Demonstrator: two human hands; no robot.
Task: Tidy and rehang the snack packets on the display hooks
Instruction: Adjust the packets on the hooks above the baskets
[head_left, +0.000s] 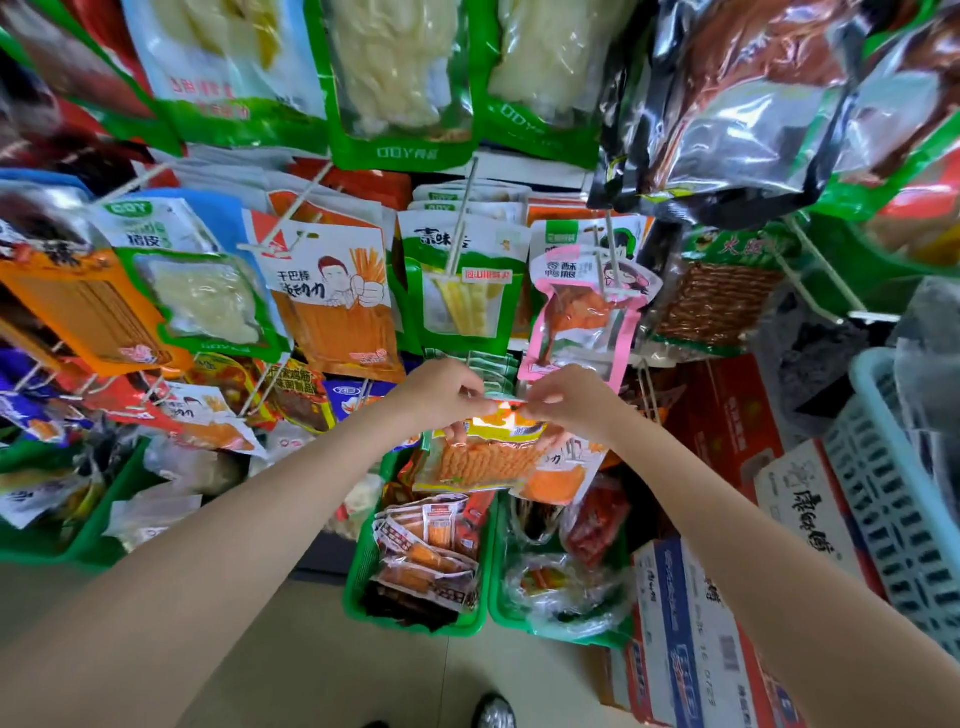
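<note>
An orange and yellow snack packet (480, 460) hangs flat between my two hands at the middle of the head view. My left hand (444, 392) pinches its top edge from the left. My right hand (569, 397) pinches the same top edge from the right. Behind the packet sits a second orange packet (563, 478). Just above my hands hang a pink packet (582, 312) and a green packet (465, 291) on white display hooks (460, 223). The hook directly behind my fingers is hidden.
Green bins (358, 571) full of loose packets stand on the floor below my hands. Cardboard boxes (691, 639) and a pale blue basket (893, 499) crowd the right side. Rows of hanging packets fill the rack above and to the left. My shoe (496, 712) shows on the tile floor.
</note>
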